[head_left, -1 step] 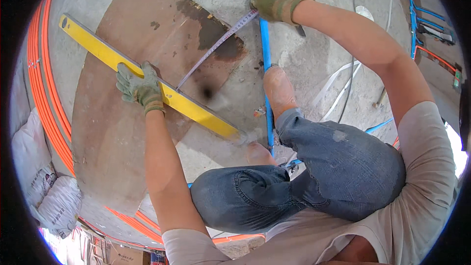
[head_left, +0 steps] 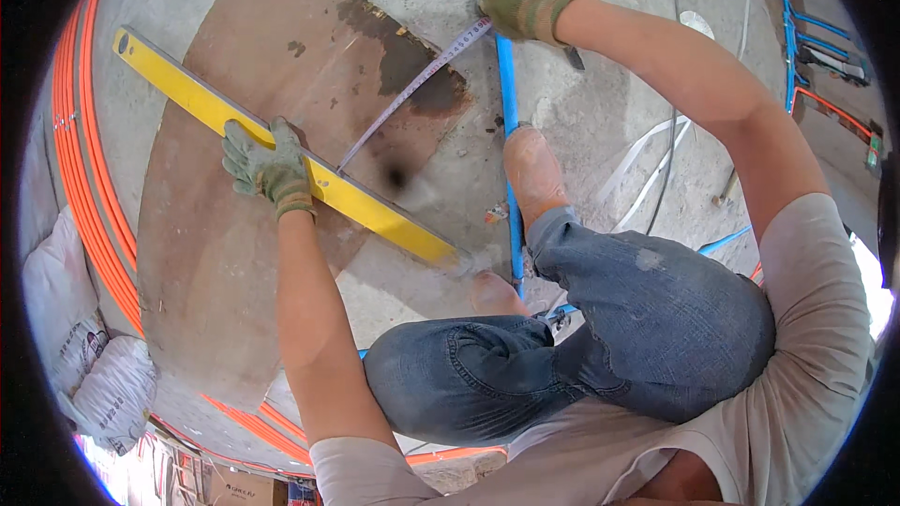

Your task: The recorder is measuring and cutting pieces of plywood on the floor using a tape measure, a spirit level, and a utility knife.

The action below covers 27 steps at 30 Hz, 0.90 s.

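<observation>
My left hand (head_left: 267,164), in a grey-green work glove, grips a long yellow spirit level (head_left: 384,220) lying aslant over a large brown board (head_left: 253,47). Up by the blue pipe (head_left: 508,84), my right hand (head_left: 525,5), gloved too, is closed around a tape measure whose case is mostly hidden by the fingers. From it the white tape blade (head_left: 398,98) runs down and left across the board's damp, dark corner. Its far end meets the level's upper edge, just right of my left hand.
Orange conduits (head_left: 89,122) run along the left, beside white sacks (head_left: 112,384). A dark cable (head_left: 671,131) and pale strips (head_left: 647,155) lie on the concrete at right. My bare feet (head_left: 536,169) are close to the blue pipe. A cardboard box (head_left: 242,487) stands at lower left.
</observation>
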Each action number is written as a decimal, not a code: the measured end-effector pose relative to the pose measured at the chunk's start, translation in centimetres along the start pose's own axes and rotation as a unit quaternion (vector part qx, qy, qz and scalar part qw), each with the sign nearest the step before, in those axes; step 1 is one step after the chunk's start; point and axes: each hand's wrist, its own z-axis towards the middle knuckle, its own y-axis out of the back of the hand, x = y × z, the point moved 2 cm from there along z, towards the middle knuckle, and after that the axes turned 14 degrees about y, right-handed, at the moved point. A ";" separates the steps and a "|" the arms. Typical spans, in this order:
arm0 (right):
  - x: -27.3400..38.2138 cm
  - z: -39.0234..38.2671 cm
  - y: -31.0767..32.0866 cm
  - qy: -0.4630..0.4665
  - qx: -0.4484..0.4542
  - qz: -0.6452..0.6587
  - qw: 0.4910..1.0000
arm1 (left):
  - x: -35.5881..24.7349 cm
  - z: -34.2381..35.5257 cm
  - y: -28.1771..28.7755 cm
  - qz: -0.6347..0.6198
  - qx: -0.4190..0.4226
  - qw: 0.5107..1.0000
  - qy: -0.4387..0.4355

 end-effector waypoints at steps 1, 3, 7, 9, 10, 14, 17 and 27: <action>0.0 0.2 0.0 0.004 0.011 -0.003 1.000 | 0.1 0.0 -0.1 0.011 0.007 1.000 0.008; 0.0 0.4 0.1 0.007 0.022 -0.005 1.000 | 0.1 0.0 -0.2 0.007 -0.004 1.000 0.008; 0.2 0.3 0.3 0.036 0.000 -0.016 0.999 | 0.4 0.1 -0.5 0.016 -0.048 0.998 -0.025; 0.3 0.2 0.4 0.037 0.011 -0.015 0.999 | 0.6 0.3 -0.6 0.013 -0.032 0.999 -0.024; 0.4 0.2 0.5 0.039 0.014 -0.016 0.999 | 0.8 0.4 -0.7 0.019 -0.019 1.000 -0.011; 0.8 0.4 0.7 0.041 0.036 -0.024 0.998 | 0.9 0.5 -0.4 -0.011 -0.012 1.000 -0.024; 1.0 0.7 0.8 0.039 0.044 -0.035 0.998 | 0.8 0.4 -0.2 -0.012 -0.022 0.999 -0.030; 0.8 1.2 0.4 0.030 0.028 -0.014 0.999 | 0.7 0.3 -0.4 -0.025 -0.021 0.999 -0.013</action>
